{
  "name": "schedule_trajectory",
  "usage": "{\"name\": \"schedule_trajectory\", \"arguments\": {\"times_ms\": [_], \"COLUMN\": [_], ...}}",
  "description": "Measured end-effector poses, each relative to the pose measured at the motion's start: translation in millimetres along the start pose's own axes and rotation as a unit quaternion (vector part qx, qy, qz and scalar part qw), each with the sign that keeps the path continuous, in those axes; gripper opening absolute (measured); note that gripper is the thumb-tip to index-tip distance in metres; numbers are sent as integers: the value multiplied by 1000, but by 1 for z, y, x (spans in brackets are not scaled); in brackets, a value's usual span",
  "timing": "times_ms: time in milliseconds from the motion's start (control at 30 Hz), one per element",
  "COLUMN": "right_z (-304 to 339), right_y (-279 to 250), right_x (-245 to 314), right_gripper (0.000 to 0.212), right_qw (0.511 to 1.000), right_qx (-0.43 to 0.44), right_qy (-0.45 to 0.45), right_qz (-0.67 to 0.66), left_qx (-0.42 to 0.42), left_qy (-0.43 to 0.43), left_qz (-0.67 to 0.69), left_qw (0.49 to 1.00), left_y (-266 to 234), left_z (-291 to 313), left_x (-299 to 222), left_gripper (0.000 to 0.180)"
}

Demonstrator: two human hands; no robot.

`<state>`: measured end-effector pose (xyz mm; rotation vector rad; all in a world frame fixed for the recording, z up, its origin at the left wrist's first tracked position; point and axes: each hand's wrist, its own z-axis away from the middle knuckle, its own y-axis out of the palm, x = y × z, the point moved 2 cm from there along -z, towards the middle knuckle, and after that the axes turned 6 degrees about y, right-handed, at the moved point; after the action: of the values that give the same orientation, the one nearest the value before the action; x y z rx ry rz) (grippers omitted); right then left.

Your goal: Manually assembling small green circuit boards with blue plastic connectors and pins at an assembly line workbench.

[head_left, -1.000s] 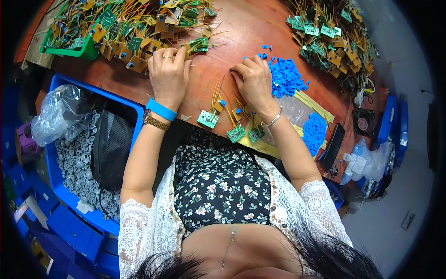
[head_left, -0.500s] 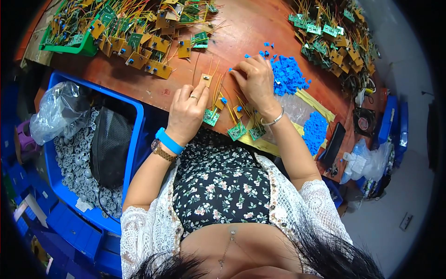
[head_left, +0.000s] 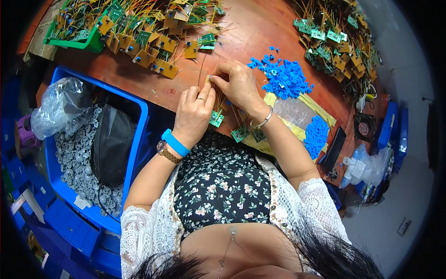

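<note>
My left hand (head_left: pixel 194 113) is closed with its fingertips at a small brown circuit board (head_left: pixel 207 79) on the red-brown table, steadying it. My right hand (head_left: pixel 239 89) pinches a small blue cap (head_left: pixel 211 76) between thumb and index finger, right at the top of that board; the fingers partly hide the contact. Below my hands, near the table edge, lie green circuit boards (head_left: pixel 216 119) with wires, and another green board (head_left: pixel 240 134) beside them. A heap of blue caps (head_left: pixel 284 79) is spread just right of my right hand.
A second pile of blue caps (head_left: pixel 317 135) lies on a clear sheet edged with yellow tape (head_left: pixel 320 108). Wired boards crowd a green tray (head_left: pixel 95 43) at far left and a bundle (head_left: pixel 332 42) at far right. A blue bin (head_left: pixel 143 118) with grey parts stands left.
My right hand has moved left from beside the blue heap, bringing the blue cap onto the brown board. My left hand has stayed almost in place, still at the board.
</note>
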<state>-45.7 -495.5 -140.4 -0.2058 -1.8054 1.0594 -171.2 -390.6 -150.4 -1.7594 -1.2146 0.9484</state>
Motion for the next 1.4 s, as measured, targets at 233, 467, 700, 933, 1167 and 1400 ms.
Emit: {"name": "schedule_trajectory", "arguments": {"times_ms": [233, 467, 700, 933, 1167, 1400], "right_z": [-5, -7, -2, -5, 12, -13], "right_y": [2, -1, -1, -1, -51, -54], "right_x": [1, 11, 14, 11, -14, -59], "right_gripper": [17, 16, 14, 15, 13, 5], "right_qw": [998, 999, 997, 996, 993, 971], "right_qx": [36, 38, 26, 11, 41, -118], "right_qy": [38, 2, -37, -62, 18, -47], "right_qz": [-17, 38, 60, 56, 112, 205], "left_qx": [8, 10, 8, -15, 12, -83], "left_qy": [1, 3, -12, -24, -37, -62], "left_qz": [-11, -12, -32, 39, 284, 111], "left_qw": [1000, 1000, 999, 999, 958, 988], "left_y": [0, 0, -2, -4, -29, -21], "left_z": [1, -1, -1, -4, 3, -52], "left_x": [-2, -2, -6, 2, -21, 47], "left_gripper": [37, 37, 36, 36, 51, 40]}}
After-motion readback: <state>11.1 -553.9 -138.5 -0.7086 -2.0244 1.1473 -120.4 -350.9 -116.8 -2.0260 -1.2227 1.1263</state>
